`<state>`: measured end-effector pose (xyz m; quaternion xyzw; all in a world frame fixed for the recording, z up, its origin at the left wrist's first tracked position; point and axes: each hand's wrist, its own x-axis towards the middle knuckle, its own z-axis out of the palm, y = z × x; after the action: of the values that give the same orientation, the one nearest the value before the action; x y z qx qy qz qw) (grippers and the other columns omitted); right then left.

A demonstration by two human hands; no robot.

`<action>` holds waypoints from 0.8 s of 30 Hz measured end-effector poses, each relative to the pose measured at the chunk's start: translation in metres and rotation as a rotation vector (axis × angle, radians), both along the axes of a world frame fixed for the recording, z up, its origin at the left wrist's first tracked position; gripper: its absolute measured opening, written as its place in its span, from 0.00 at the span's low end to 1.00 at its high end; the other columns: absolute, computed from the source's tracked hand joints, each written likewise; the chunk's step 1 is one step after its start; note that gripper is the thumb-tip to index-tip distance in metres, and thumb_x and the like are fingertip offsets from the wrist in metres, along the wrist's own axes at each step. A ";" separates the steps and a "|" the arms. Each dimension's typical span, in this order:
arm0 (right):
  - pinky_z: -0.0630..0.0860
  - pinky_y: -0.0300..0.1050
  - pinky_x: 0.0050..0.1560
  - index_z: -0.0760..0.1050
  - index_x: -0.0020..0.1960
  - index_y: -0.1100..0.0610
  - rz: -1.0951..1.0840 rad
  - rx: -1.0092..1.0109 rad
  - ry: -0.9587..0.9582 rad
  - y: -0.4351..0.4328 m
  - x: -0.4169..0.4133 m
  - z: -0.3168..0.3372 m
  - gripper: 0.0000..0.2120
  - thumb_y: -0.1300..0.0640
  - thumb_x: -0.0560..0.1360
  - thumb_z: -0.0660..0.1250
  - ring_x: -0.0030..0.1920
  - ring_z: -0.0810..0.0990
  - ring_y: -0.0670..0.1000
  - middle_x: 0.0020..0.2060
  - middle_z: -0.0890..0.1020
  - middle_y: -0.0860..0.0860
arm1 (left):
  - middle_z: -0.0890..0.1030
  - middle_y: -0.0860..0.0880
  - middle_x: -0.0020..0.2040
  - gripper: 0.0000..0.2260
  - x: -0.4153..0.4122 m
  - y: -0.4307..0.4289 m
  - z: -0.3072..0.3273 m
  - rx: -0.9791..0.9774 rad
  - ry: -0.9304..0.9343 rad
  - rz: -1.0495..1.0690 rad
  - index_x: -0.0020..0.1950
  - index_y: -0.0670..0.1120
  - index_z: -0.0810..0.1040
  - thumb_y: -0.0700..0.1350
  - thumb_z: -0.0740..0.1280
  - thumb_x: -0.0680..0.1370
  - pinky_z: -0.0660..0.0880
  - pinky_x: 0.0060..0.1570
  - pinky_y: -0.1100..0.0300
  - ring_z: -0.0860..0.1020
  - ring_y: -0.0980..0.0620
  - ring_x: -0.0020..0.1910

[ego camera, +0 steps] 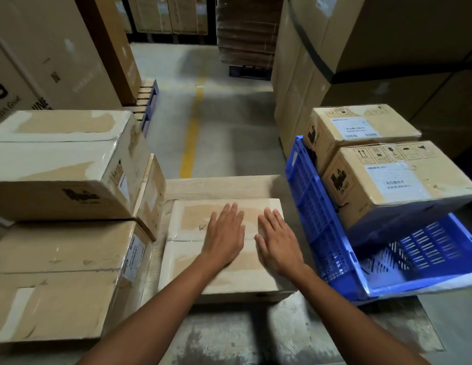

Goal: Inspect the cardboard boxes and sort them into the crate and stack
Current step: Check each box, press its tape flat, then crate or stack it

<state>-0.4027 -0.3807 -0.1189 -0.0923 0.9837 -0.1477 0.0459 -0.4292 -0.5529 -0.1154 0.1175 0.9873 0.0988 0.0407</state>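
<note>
A taped cardboard box (187, 248) lies flat on a low pale platform (219, 188) in front of me. My left hand (225, 234) and my right hand (278, 242) both rest palm down on its top, fingers spread, gripping nothing. To the left rises a stack of taped boxes: an upper box (63, 164) on a lower box (58, 280), with a third box (153, 191) behind them. On the right a blue plastic crate (327, 233) holds two labelled boxes, a near one (395, 180) and a far one (358, 127).
Tall cartons (53, 56) wall in the left side and large cartons (374, 61) the right. A concrete aisle with a yellow line (192, 127) runs ahead toward a pallet of flat cardboard (245, 35). A blue pallet edge (150, 104) shows at left.
</note>
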 end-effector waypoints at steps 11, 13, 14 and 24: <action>0.63 0.61 0.73 0.52 0.82 0.51 -0.595 -0.566 -0.122 -0.021 -0.029 0.032 0.39 0.47 0.78 0.68 0.75 0.62 0.62 0.76 0.63 0.59 | 0.58 0.42 0.78 0.29 -0.017 -0.080 0.029 0.386 -0.079 0.700 0.80 0.48 0.53 0.55 0.58 0.82 0.65 0.66 0.42 0.63 0.36 0.72; 0.63 0.64 0.72 0.52 0.81 0.47 -0.616 -0.583 -0.064 -0.027 -0.027 0.043 0.39 0.43 0.77 0.68 0.74 0.61 0.63 0.74 0.62 0.61 | 0.62 0.42 0.76 0.28 -0.018 -0.086 0.037 0.449 -0.021 0.737 0.80 0.49 0.55 0.55 0.59 0.82 0.66 0.66 0.43 0.64 0.38 0.71; 0.64 0.65 0.71 0.52 0.81 0.45 -0.620 -0.592 -0.028 -0.029 -0.027 0.049 0.39 0.41 0.77 0.68 0.73 0.62 0.63 0.73 0.62 0.61 | 0.63 0.41 0.74 0.28 -0.018 -0.088 0.043 0.474 0.011 0.748 0.79 0.49 0.57 0.55 0.59 0.82 0.66 0.66 0.43 0.64 0.38 0.70; 0.72 0.49 0.51 0.67 0.59 0.47 -0.777 -0.817 0.337 -0.056 -0.015 0.098 0.19 0.39 0.75 0.68 0.58 0.69 0.52 0.59 0.66 0.52 | 0.65 0.42 0.63 0.18 0.000 -0.103 0.093 0.726 0.349 0.736 0.68 0.42 0.74 0.49 0.65 0.81 0.68 0.58 0.56 0.71 0.42 0.61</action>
<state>-0.4172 -0.4365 -0.0214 0.2425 0.8025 -0.5039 -0.2080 -0.4289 -0.6563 -0.0222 -0.2149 0.8577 0.4201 -0.2041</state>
